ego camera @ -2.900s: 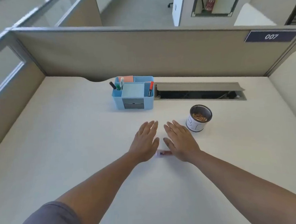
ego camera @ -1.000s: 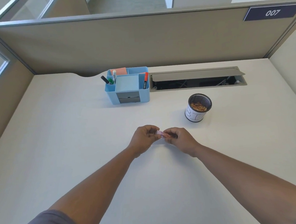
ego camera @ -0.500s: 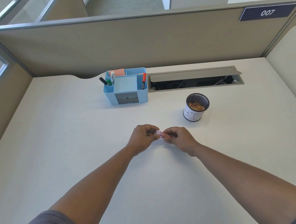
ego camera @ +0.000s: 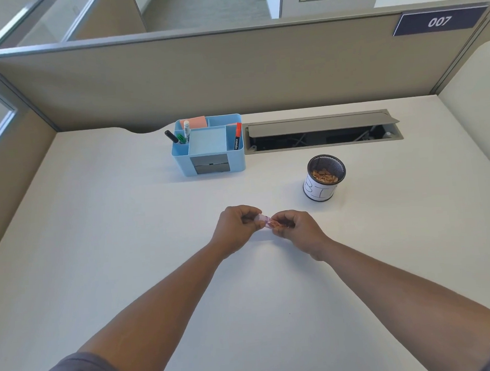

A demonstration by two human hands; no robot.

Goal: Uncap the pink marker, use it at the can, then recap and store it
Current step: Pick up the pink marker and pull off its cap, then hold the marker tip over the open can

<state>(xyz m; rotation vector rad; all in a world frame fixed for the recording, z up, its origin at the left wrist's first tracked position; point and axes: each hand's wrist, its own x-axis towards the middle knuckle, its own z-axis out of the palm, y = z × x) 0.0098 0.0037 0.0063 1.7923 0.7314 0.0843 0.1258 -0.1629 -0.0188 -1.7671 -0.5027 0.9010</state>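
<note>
A short pink marker is held level just above the white desk, between both hands. My left hand is closed on its left end and my right hand on its right end; most of the marker is hidden by the fingers. I cannot tell whether the cap is on or off. The can is a black mesh cup with a white paper label with handwriting and orange bits inside. It stands on the desk beyond and to the right of my right hand. A blue desk organizer stands at the back centre.
The organizer holds several markers, a pink sticky pad and a light blue notepad. An open grey cable tray lies to its right. Beige partition walls close the desk at the back and both sides.
Both hands lifted the pink marker off the desk, where it lay under flat palms, and closed on its ends. In the last half second they have barely moved.
</note>
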